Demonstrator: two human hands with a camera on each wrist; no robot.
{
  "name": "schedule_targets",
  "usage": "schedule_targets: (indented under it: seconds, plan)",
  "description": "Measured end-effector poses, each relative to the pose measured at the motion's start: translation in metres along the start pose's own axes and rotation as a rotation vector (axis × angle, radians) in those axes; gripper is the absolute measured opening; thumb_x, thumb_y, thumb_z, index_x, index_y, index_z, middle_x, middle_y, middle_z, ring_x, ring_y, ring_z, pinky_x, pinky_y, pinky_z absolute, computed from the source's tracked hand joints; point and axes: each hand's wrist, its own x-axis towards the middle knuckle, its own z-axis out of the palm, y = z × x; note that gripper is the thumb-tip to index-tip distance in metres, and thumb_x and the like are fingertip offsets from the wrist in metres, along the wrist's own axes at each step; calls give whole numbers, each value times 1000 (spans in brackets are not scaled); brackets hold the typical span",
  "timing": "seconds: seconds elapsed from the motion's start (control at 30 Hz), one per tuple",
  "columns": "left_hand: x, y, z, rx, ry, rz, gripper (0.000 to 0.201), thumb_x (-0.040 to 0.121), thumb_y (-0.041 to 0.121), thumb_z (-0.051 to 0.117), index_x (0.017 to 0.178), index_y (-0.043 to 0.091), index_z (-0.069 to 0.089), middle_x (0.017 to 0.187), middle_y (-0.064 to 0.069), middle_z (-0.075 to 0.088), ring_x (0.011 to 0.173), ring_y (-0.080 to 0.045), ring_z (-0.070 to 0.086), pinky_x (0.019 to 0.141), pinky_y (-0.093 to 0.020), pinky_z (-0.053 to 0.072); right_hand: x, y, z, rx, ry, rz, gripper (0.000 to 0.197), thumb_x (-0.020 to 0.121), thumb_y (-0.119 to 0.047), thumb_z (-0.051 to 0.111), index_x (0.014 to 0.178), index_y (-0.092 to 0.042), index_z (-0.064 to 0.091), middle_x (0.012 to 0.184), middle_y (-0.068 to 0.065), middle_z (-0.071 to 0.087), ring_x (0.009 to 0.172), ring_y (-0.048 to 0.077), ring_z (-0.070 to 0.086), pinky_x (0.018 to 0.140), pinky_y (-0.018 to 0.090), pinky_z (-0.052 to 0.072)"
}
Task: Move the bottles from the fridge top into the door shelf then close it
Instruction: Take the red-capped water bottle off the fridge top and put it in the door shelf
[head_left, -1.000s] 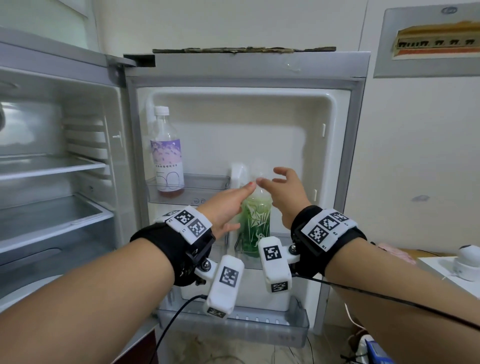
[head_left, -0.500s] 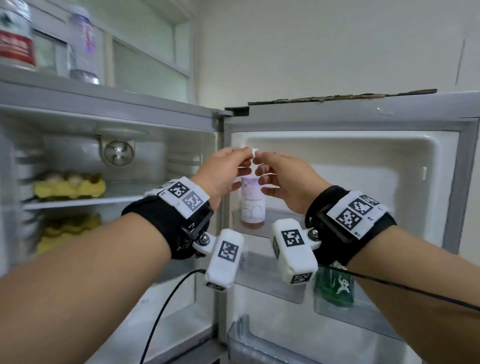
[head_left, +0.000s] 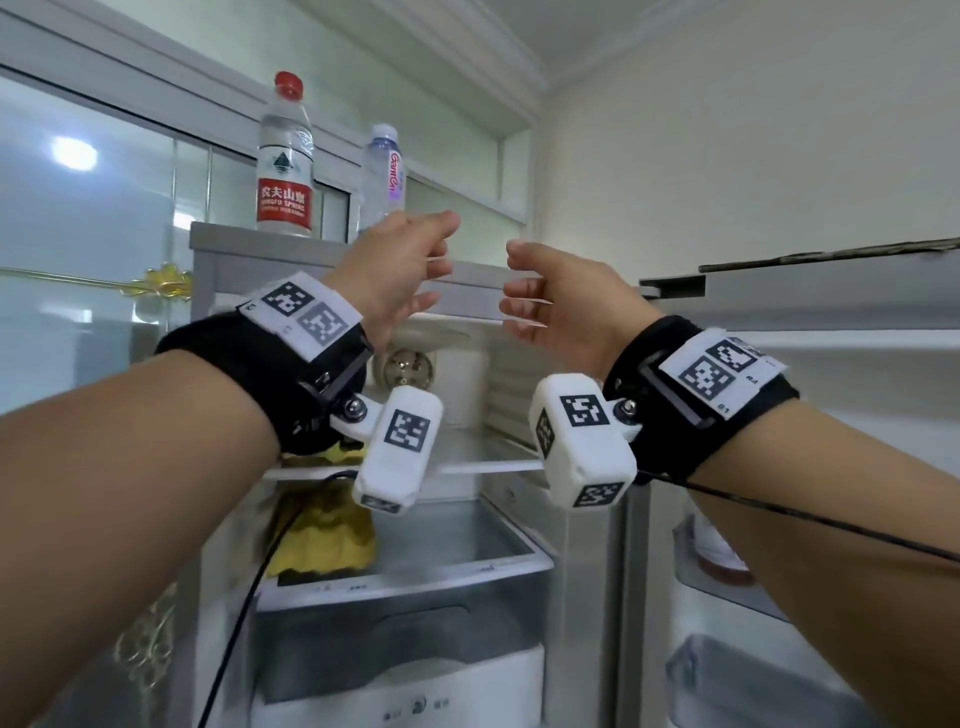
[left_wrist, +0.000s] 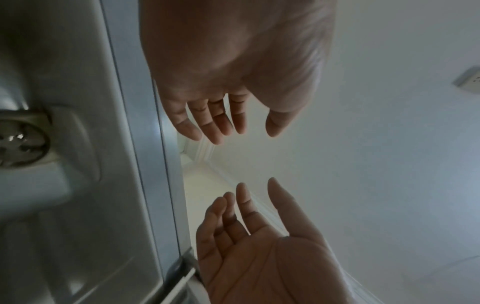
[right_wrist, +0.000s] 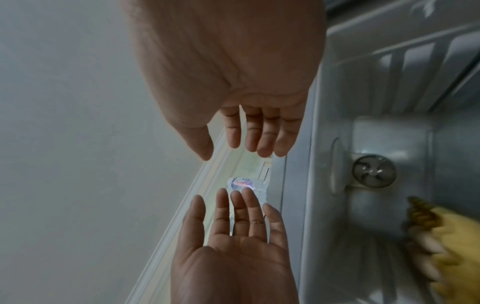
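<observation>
Two bottles stand on the fridge top (head_left: 249, 244): a red-capped bottle with a red label (head_left: 284, 156) and, to its right, a clear bottle with a pale cap and pink lettering (head_left: 384, 176) (right_wrist: 242, 184). My left hand (head_left: 441, 260) (left_wrist: 246, 135) is raised just in front of and below the clear bottle, fingers loosely spread and empty. Level with it and a hand's width to the right, my right hand (head_left: 514, 286) (right_wrist: 231, 152) is also open and empty. On the door shelf (head_left: 727, 587) at the right stands a bottle (head_left: 719, 545), mostly hidden by my right forearm.
The fridge door (head_left: 831, 322) stands open at the right. Inside the fridge are yellow egg cartons (head_left: 332, 530), a round light fitting (head_left: 408, 369), a glass shelf and a drawer (head_left: 415, 587). A window is behind at the left. Cables hang from both wrists.
Both hands left the green bottle in the door shelf, then rose past the shelf up toward the fridge top, still empty. My view has swung up and left.
</observation>
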Motion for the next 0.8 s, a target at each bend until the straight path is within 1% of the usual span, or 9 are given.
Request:
schedule_targets:
  seconds: [0.17, 0.4, 0.47, 0.57, 0.63, 0.67, 0.73, 0.77, 0.8]
  plan:
    - [41, 20, -44, 40, 59, 65, 12, 89, 38, 59, 89, 26, 56, 88, 6, 52, 88, -12, 56, 73, -28, 46, 51, -16, 49, 28, -50, -52, 27, 87, -29, 67, 104, -11, 55, 91, 9, 53, 74, 21, 56, 68, 31, 54]
    - [94, 40, -94, 91, 130, 80, 17, 82, 40, 65, 89, 24, 61, 94, 3, 54, 87, -13, 58, 71, -30, 46, 114, -39, 95, 33, 9, -91, 35, 90, -26, 63, 116, -7, 47, 89, 11, 47, 76, 22, 55, 64, 30, 54]
    - [108, 46, -109, 111, 141, 70, 23, 81, 40, 66, 94, 22, 61, 94, 3, 53, 85, -13, 58, 71, -29, 46, 129, -44, 101, -5, 26, -67, 43, 90, -27, 63, 123, -7, 45, 92, 12, 46, 78, 22, 55, 59, 30, 55]
    - [127, 55, -132, 146, 197, 58, 20, 79, 37, 66, 90, 20, 61, 91, 1, 50, 77, -13, 53, 71, -28, 46, 148, -49, 104, -100, 26, -36, 58, 90, -30, 63, 138, -9, 40, 100, 12, 48, 82, 22, 56, 38, 23, 52]
    - [137, 59, -145, 182, 250, 34, 13, 82, 33, 63, 81, 21, 58, 92, 1, 49, 79, -14, 52, 76, -29, 46, 159, -50, 107, -161, 11, -30, 63, 93, -31, 60, 146, -9, 34, 123, 12, 48, 93, 23, 56, 34, 17, 46]
    - [141, 61, -150, 195, 273, 22, 12, 81, 32, 63, 80, 21, 57, 95, 0, 50, 82, -14, 52, 78, -30, 46, 166, -50, 109, -180, -10, -40, 66, 94, -31, 58, 148, -8, 30, 139, 13, 43, 107, 26, 55, 42, 18, 50]
    - [155, 62, -160, 217, 297, -7, 20, 78, 33, 66, 93, 21, 59, 107, -2, 52, 95, -16, 53, 82, -35, 46, 183, -51, 119, -225, -19, -75, 71, 93, -33, 59, 150, -5, 27, 153, 13, 34, 129, 28, 49, 84, 32, 54]
    - [161, 63, -162, 231, 304, -17, 30, 78, 34, 67, 103, 20, 57, 113, -3, 52, 102, -19, 51, 86, -38, 46, 192, -51, 125, -252, -20, -81, 68, 92, -33, 61, 147, -5, 33, 149, 13, 39, 127, 29, 52, 98, 40, 48]
    - [165, 62, -164, 246, 310, -20, 39, 78, 34, 68, 111, 18, 55, 117, -4, 50, 105, -21, 49, 90, -39, 44, 200, -51, 131, -255, -29, -85, 57, 90, -34, 63, 139, -8, 45, 137, 13, 48, 118, 29, 57, 102, 44, 45]
